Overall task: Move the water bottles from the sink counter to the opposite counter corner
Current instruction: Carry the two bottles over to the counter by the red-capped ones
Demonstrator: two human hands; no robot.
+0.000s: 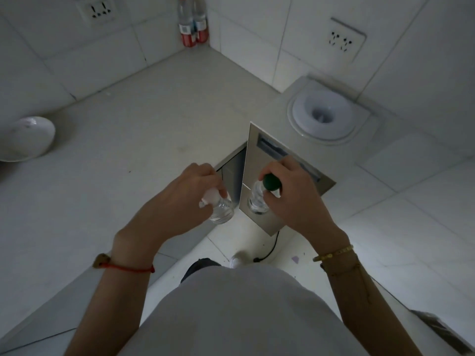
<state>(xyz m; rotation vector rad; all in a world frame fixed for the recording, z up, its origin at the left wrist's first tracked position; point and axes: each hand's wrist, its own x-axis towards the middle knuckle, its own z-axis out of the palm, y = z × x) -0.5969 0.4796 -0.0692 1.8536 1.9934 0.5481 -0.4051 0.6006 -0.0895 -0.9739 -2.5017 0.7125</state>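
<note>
Head view. Left hand was clenched around the neck of a clear bottle with a white cap; right hand gripped the neck of a clear bottle with a green cap. Both bottles hung in the air, near the inner edge of the pale worktop, above a stainless panel and the floor.

Landmark: the worktop's far corner. Two more bottles with red labels stood right in that corner, touching each other, against the tiled wall. Their label print was too small to read. A wall socket sat left of the corner, a second socket right of it. A white bowl rested far left of the corner, on the worktop. A round white drain fitting lay right of the corner. The worktop between the held bottles and the corner showed bare.
</note>
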